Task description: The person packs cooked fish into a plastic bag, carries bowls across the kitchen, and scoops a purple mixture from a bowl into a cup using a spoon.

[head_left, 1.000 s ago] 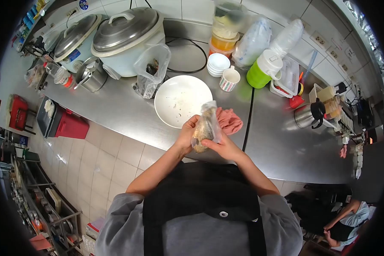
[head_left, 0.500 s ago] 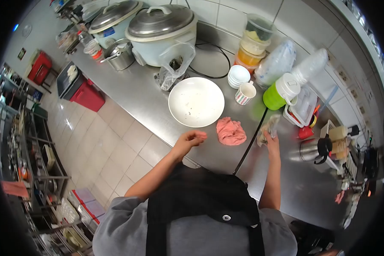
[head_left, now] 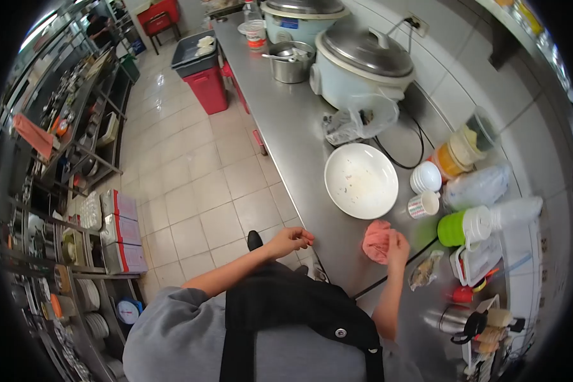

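Head cam: the pink cloth sits bunched up on the steel counter, and the right hand is on its right side. Fingers look drawn in against the fabric, but I honestly can't tell if they've pinched it or are just touching. Left hand is loosely half-curled with nothing in it, around the counter's front edge.

Big change: half a second ago the right hand had the clear bag of brownish stuff. Now that's lying on the counter just right of the hand, past the black seam, nobody touching it. So, the way I read it, the bag's been put aside and the cloth has the attention.

Further out, the white dish is just beyond the cloth with dark specks in it, then a patterned mug and some stacked small bowls. Green jug's off to the right.
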`<state>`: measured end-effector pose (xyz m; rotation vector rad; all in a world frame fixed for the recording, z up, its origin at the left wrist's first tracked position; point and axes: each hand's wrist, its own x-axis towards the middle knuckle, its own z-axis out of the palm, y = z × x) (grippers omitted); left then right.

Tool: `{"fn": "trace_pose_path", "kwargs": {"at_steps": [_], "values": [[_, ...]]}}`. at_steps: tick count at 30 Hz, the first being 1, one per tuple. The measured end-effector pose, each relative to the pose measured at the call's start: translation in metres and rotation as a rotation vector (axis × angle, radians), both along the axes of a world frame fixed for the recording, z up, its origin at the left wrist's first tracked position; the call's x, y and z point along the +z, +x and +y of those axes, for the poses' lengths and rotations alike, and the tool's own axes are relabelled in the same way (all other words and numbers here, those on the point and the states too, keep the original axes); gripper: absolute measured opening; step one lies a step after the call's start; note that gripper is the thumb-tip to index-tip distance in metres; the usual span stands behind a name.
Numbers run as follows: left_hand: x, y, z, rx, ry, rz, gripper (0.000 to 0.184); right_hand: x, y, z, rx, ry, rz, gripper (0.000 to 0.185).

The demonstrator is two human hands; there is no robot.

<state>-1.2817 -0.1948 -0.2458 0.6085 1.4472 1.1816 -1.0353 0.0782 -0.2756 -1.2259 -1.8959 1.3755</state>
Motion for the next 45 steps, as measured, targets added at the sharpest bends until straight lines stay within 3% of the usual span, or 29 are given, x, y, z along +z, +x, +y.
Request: {"fn": "trace_pose_path", "kwargs": {"at_steps": [2, 3, 5, 8, 10, 12, 16, 22, 27, 32, 35, 37, 38, 43, 45], "values": [[0.001, -0.014, -0.007, 0.011, 0.051, 0.030, 0.027, 0.026, -0.042, -0.027, 0.094, -0.409, 0.016, 0.032], [0.007, -0.022, -0.009, 0.023, 0.059, 0.050, 0.026, 0.035, -0.058, -0.036, 0.111, -0.399, 0.020, 0.032], [0.014, -0.044, -0.019, 0.045, 0.059, 0.086, 0.024, 0.044, -0.083, -0.056, 0.214, -0.723, 0.090, 0.043], [-0.007, -0.092, -0.044, 0.045, 0.053, 0.081, 0.030, 0.032, -0.109, -0.070, 0.154, -0.755, 0.104, 0.053], [0.000, -0.124, -0.066, 0.088, 0.038, 0.081, 0.028, 0.037, -0.132, -0.085, 0.174, -0.772, 0.102, 0.051], [0.006, -0.159, -0.092, 0.193, -0.003, 0.105, 0.024, 0.039, -0.157, -0.099, 0.008, -0.930, 0.268, 0.047], [-0.019, -0.225, -0.143, 0.316, -0.005, 0.107, 0.024, 0.000, -0.186, -0.106, -0.158, -0.906, 0.455, 0.055], [-0.026, -0.298, -0.194, 0.367, -0.066, 0.097, 0.023, -0.028, -0.212, -0.090, -0.487, -0.857, 0.859, 0.040], [-0.031, -0.363, -0.186, 0.362, 0.024, 0.171, 0.022, -0.048, -0.220, -0.078, -0.654, -0.679, 0.841, 0.036], [-0.008, -0.439, -0.148, 0.298, 0.047, 0.268, 0.022, -0.058, -0.231, -0.078, -0.626, -0.554, 0.849, 0.033], [-0.029, -0.492, -0.129, 0.256, 0.097, 0.335, 0.022, -0.057, -0.244, -0.083, -0.798, -0.379, 0.792, 0.030], [-0.023, -0.517, -0.122, 0.187, -0.089, 0.620, 0.021, -0.067, -0.237, -0.080, -0.831, -0.328, 0.755, 0.028], [-0.027, -0.529, -0.123, 0.124, -0.037, 0.775, 0.022, -0.076, -0.232, -0.080, -0.807, -0.315, 0.748, 0.029], [-0.017, -0.594, -0.113, -0.122, -0.101, 0.716, 0.024, -0.065, -0.254, -0.086, -1.069, -0.279, 0.675, 0.032], [-0.038, -0.633, -0.103, -0.090, -0.120, 0.758, 0.025, -0.067, -0.267, -0.086, -1.120, -0.264, 0.694, 0.033]]}}
